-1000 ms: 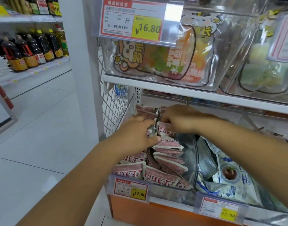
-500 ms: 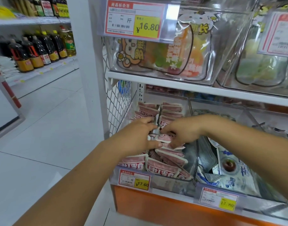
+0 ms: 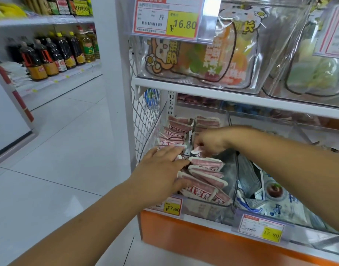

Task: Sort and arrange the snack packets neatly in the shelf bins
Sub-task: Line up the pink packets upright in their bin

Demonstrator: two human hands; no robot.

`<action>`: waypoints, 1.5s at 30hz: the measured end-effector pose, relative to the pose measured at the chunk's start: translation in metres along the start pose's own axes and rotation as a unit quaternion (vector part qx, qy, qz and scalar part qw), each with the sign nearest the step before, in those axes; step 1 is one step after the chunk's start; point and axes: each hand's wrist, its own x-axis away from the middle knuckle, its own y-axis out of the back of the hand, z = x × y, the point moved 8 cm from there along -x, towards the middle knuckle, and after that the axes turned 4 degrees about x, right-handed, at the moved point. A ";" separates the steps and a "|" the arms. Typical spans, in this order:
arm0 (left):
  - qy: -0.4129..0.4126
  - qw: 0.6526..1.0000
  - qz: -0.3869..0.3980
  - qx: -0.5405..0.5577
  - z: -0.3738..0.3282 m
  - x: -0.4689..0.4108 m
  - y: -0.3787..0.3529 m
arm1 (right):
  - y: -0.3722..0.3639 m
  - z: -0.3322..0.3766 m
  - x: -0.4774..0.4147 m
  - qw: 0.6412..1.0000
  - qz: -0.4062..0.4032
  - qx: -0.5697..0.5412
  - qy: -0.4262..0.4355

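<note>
The clear plastic shelf bin holds two rows of pink-and-white foil snack packets. The left hand lies flat, fingers straight, on the left row. The right hand appears to pinch one small pink packet over the right row; blur obscures the fingertips. Blue-and-white sachets lie just beyond the bin's right wall.

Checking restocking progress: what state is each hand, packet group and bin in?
pink packets, two rows, front ones tilted and overlapping.
clear bin, holds the pink packets.
left hand, open, fingers flat on the left row.
right hand, pinching one packet's edge.
pinched packet, held over the right row.
blue-and-white packets, jumbled in the neighbouring bin.
</note>
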 end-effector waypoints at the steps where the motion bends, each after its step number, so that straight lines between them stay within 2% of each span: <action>1: 0.009 1.000 -0.003 -0.001 0.001 -0.004 0.000 | 0.006 -0.001 0.005 0.999 -0.031 -0.004 0.002; 3: 0.027 1.000 -0.007 0.003 0.003 -0.011 -0.001 | 0.024 -0.007 0.023 0.993 -0.109 -0.039 -0.002; 5: 0.038 0.999 -0.011 -0.002 0.005 -0.019 -0.001 | 0.036 -0.014 0.043 0.985 -0.144 -0.097 0.009; 7: 0.043 0.999 -0.014 -0.016 0.005 -0.026 -0.002 | 0.035 -0.012 0.056 0.983 -0.119 -0.138 0.037; 8: 0.045 0.999 -0.017 -0.021 0.005 -0.029 -0.003 | 0.031 -0.010 0.058 0.986 -0.107 -0.122 0.040; 11: 0.055 0.998 -0.030 -0.023 0.006 -0.033 -0.006 | 0.024 -0.010 0.041 0.991 -0.114 -0.063 0.006; 15: 0.064 0.995 -0.072 -0.004 0.006 -0.035 -0.004 | 0.028 -0.011 0.029 0.992 -0.117 -0.048 -0.020; 20: 0.032 0.997 -0.031 0.055 0.011 -0.028 -0.001 | 0.036 0.003 0.078 0.990 -0.127 -0.050 0.022; 24: 0.003 0.996 -0.030 0.088 0.005 -0.022 0.014 | -0.006 0.019 0.103 0.994 -0.001 0.108 0.014; 25: -0.009 0.996 -0.026 0.085 0.002 -0.019 0.017 | -0.009 0.021 0.103 0.992 -0.010 0.126 0.000; 30: -0.010 0.998 -0.025 0.052 0.011 0.005 0.029 | 0.018 0.020 0.090 0.971 -0.197 0.130 -0.024; 32: -0.006 0.999 -0.031 0.031 0.014 0.011 0.033 | 0.020 0.020 0.085 0.961 -0.228 0.154 -0.030; 35: -0.016 0.999 -0.038 0.015 0.012 0.018 0.032 | 0.011 0.030 0.087 0.952 -0.223 0.208 -0.013; 37: -0.019 0.998 -0.053 0.017 0.013 0.020 0.032 | 0.012 0.031 0.099 0.958 -0.239 0.157 -0.008; 39: -0.025 0.998 -0.062 0.004 0.014 0.020 0.032 | 0.014 0.033 0.114 0.967 -0.252 0.029 0.013; 41: -0.036 0.997 -0.062 -0.026 0.011 0.017 0.031 | 0.002 0.042 0.119 0.979 -0.190 -0.061 0.034; 43: -0.037 0.997 -0.056 -0.041 0.008 0.015 0.029 | -0.007 0.050 0.116 0.987 -0.132 -0.078 0.037; 45: -0.029 0.998 -0.050 -0.039 0.010 0.013 0.029 | -0.003 0.053 0.104 0.988 -0.122 -0.092 0.035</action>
